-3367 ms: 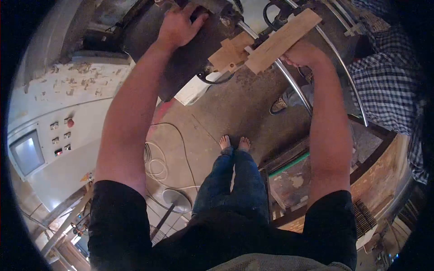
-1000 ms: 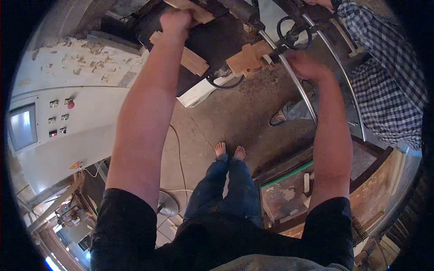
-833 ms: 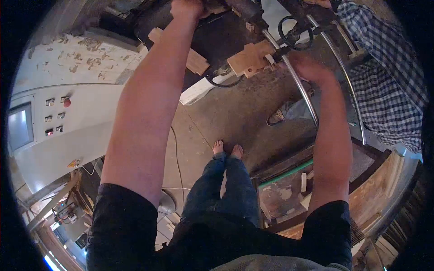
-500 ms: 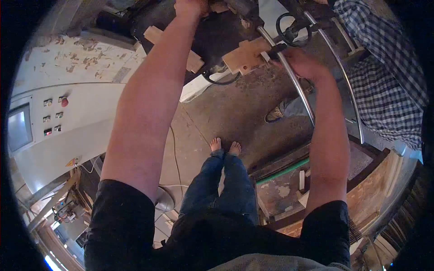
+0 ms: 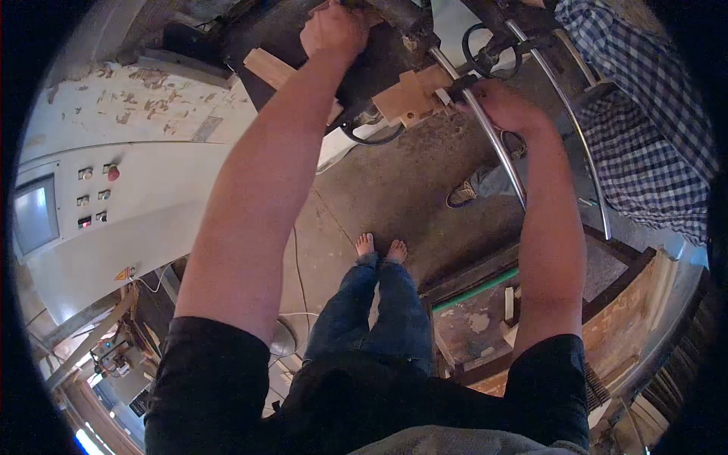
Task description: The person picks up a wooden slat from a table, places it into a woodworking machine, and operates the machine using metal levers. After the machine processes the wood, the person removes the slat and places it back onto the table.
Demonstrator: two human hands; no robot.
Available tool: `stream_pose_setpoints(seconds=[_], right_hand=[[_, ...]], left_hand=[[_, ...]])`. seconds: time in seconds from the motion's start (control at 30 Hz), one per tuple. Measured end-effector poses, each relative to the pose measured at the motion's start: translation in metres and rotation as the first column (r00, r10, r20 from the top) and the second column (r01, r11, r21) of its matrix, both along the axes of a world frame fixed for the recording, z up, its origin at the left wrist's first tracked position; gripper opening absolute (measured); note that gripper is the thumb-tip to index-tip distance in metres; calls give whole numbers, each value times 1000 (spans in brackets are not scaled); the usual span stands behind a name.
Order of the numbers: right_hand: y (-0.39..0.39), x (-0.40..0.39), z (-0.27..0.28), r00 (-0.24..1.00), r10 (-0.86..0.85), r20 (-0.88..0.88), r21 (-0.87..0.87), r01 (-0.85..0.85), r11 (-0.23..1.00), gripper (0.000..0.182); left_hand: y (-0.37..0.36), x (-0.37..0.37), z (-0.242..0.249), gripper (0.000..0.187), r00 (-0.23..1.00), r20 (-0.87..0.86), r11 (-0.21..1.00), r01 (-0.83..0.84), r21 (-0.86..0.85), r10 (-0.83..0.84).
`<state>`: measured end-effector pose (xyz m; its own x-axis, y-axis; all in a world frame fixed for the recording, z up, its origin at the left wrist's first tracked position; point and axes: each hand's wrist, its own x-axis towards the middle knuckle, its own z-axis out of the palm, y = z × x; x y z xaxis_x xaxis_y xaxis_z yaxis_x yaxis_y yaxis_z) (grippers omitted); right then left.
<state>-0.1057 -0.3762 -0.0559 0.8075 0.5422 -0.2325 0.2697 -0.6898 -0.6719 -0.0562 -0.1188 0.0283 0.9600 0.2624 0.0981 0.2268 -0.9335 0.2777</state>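
My left hand (image 5: 334, 32) is at the top, its fingers curled over the dark machine bed (image 5: 258, 85). A small wooden piece (image 5: 371, 15) shows beside it; what the fingers hold is hidden. My right hand (image 5: 506, 106) is closed behind a shiny metal rod (image 5: 497, 140), by a black clamp (image 5: 461, 87). The rod and clamp cover its fingertips, so what it grips cannot be made out. Left of that hand are overlapping wooden blocks (image 5: 406, 97), one with a dark hole. A wooden strip (image 5: 269, 68) lies partly behind my left forearm.
A person in a checked shirt (image 5: 644, 152) stands at the right, by a second curved rod (image 5: 565, 110). Black handwheels (image 5: 491, 51) sit near the rods. At the left is a control cabinet (image 5: 129, 182) with buttons and a screen. A cable (image 5: 297, 265) crosses the floor.
My left hand has come down and slightly right, so more of it shows. My right hand stays by the rod. The view has shifted slightly.
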Motion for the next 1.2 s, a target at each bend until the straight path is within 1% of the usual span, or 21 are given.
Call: stream_pose_setpoints(seconds=[0.03,0.1,0.13,0.2,0.23,0.3,0.33,0.37,0.4,0.43,0.5,0.53,0.6,0.63,0.7,0.8,0.93,1.03,1.1,1.13,1.2], right_hand=[[1,0,4,1000,-1,0,1,1,1000,47],[6,-1,16,986,-77,-150,-8,77,997,43],[6,-1,14,986,-74,-148,-7,74,997,43],[6,-1,10,995,-70,-70,-59,66,996,42],[9,-4,18,995,-68,-69,-58,64,996,42],[12,-11,33,993,-96,-72,-90,89,992,46],[13,-13,34,992,-105,-76,-102,97,990,47],[10,-10,25,993,-107,-52,-79,103,992,47],[7,-8,17,994,-110,-26,-54,108,993,47],[4,-6,10,994,-110,-28,-52,109,993,47],[1,-3,2,989,-151,-11,-10,150,989,46],[1,-4,7,988,-154,-12,-10,154,988,46],[1,-8,17,996,-73,60,-29,75,997,43],[1,-7,13,995,-74,60,-27,76,997,43],[2,-4,2,989,-144,-27,23,145,989,36],[2,-1,0,987,-139,-81,24,141,990,37],[1,2,-3,995,-91,-38,14,92,996,38],[9,-7,18,989,-130,-65,0,130,992,38],[11,-7,22,969,-217,-121,-53,212,976,38],[10,-5,19,969,-217,-119,-50,212,976,38],[5,-1,6,991,-127,-37,27,128,991,38]], left_hand=[[5,6,-8,41,1000,0,1000,1,1,-1],[23,22,-36,47,991,-87,994,107,16,-106],[20,19,-37,47,991,-84,994,104,17,-103],[10,10,-40,49,979,197,968,7,249,-58],[15,13,-46,49,978,199,968,4,250,-56],[25,23,-60,48,970,218,994,101,50,-110],[24,20,-51,48,971,214,994,101,48,-109],[20,17,-33,49,996,35,996,83,14,-83],[18,15,-21,50,988,-144,998,58,-15,-60],[20,15,-26,50,987,-146,998,59,-12,-60],[24,19,-42,52,993,95,997,74,-8,-72],[24,19,-42,52,993,95,997,77,-8,-76],[24,19,-41,54,992,99,997,78,-22,-76],[23,18,-40,54,992,99,997,79,-20,-77],[20,18,-37,55,996,73,998,49,36,-52],[15,11,-26,56,998,54,999,31,15,-31],[20,18,-36,55,996,58,998,62,30,-64],[23,18,-35,54,999,10,999,31,28,-31],[21,13,-30,52,996,35,997,80,-14,-80],[21,14,-30,52,996,38,997,81,-11,-80],[20,15,-32,51,996,63,998,57,-26,-56]])
